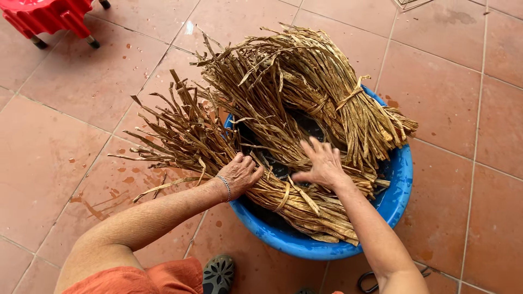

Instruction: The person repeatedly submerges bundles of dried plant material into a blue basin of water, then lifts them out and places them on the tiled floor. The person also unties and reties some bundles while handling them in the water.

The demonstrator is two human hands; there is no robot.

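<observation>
Dry tan leaf bundles (283, 163) look light, stiff, brittle; left hand (239, 175) curls loosely over one, right hand (325, 163) presses flat, fingers spread; best gripped at tie (283, 197) between hands; blue basin (400, 185) beneath.

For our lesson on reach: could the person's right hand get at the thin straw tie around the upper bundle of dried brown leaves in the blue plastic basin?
Probably yes. The right hand lies open on the bundles just below the straw tie, with nothing covering the tie.

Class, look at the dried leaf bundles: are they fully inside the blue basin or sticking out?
Sticking out. The tied bundles lie across the blue basin, ends overhanging its rim onto the tiled floor.
</observation>
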